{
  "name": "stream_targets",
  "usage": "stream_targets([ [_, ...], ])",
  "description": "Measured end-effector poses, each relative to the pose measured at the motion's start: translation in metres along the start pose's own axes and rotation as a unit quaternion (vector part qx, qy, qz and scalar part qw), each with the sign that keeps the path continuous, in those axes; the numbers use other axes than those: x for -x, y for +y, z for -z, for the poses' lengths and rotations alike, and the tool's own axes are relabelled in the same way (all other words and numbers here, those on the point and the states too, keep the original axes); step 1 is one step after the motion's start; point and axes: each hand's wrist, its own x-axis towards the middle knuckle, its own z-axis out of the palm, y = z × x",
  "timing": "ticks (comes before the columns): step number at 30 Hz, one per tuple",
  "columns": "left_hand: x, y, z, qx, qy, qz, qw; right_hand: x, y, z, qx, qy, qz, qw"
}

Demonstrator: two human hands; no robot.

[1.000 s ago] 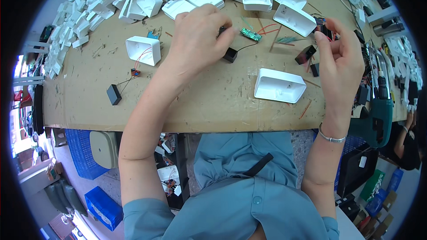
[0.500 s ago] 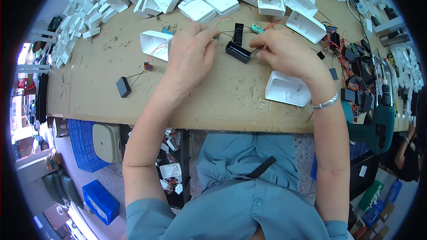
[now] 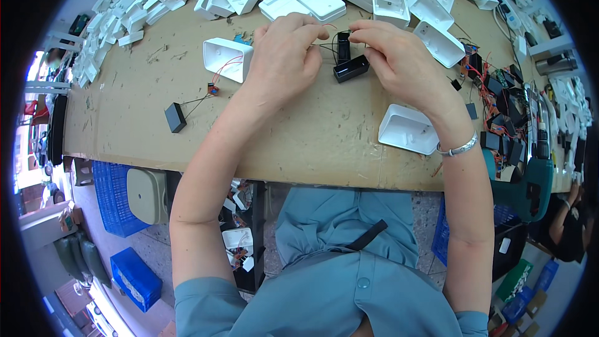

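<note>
Black plastic makes up the two slim cases, upper case (image 3: 344,48) and lower case (image 3: 350,69), lying between the hands; clock directions are taken from the lower case, twelve being the far side of the bench. The principal hazard, in this inspector's judgement, is strain on the thin dark wires (image 3: 327,46) between the left hand and the cases: a sharp pull or an uneven lift could loosen a joint. The lower case, set askew against the upper, could also slip if knocked by a finger.

The left hand (image 3: 284,56), at nine o'clock, has its fingers curled with the thumb drawn in; whether it pinches a wire cannot be told. The right hand (image 3: 402,65), at two to three o'clock, is half curled, thumb and forefinger parted beside the cases; contact or grip cannot be confirmed.

Further out, a white housing (image 3: 218,57) stands at nine o'clock, with red wires across its opening that could snag on the left forearm. A second white tray (image 3: 405,130) lies between four and five, close under the right wrist. The tangled heap of wired parts (image 3: 499,103) sits just past three; white housings are piled around twelve.
</note>
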Motion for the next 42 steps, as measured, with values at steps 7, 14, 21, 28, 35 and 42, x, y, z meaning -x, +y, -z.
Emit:
stream_targets([
  [7,-0.007,0.013,-0.005,-0.041,0.032,-0.062,0.997,-0.013,0.008,-0.007,-0.077,-0.008,-0.003,0.997],
  [14,-0.021,0.022,-0.016,-0.138,-0.021,0.031,0.99,-0.019,0.006,-0.008,-0.064,-0.041,-0.054,0.996],
  [21,-0.033,0.014,-0.018,-0.04,-0.184,0.173,0.967,-0.02,0.013,-0.014,-0.096,-0.047,-0.088,0.99],
  [28,-0.018,-0.004,-0.02,0.192,0.007,0.128,0.973,-0.018,0.014,-0.009,-0.107,-0.033,-0.15,0.982],
  [35,-0.002,-0.002,0.022,0.602,0.162,0.171,0.763,-0.002,0.012,-0.001,-0.065,-0.087,-0.14,0.984],
  [42,0.012,0.002,0.017,-0.021,0.079,0.051,0.995,0.027,-0.032,0.017,-0.146,-0.015,-0.081,0.986],
])
